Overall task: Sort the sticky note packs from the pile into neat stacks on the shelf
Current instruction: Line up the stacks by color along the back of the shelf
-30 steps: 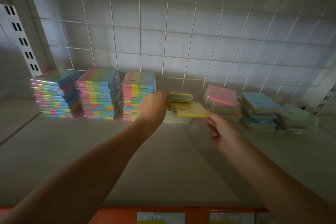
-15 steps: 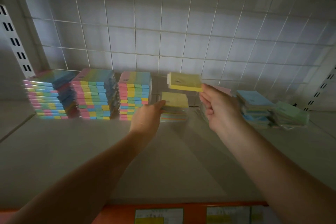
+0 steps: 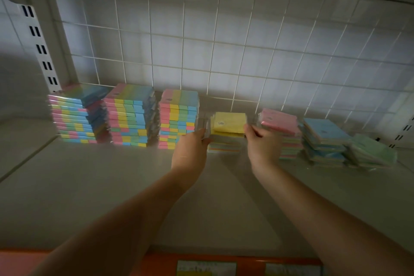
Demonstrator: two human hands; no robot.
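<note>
Film-wrapped and light, the yellow pack [image 3: 229, 122] tops the short middle stack [image 3: 225, 141] on the shelf [image 3: 112, 181]. I pinch its side edges, left hand [image 3: 190, 152] and right hand [image 3: 263, 145], since the wrap looks slippery.

Count of items on your shelf [image 3: 89, 186].
You have three tall multicolour stacks [image 3: 132, 116], one short yellow-topped stack [image 3: 227, 129], and three loose piles (pink [image 3: 280, 122], blue [image 3: 324, 132], green [image 3: 371, 150]); your two hands are in view.
</note>
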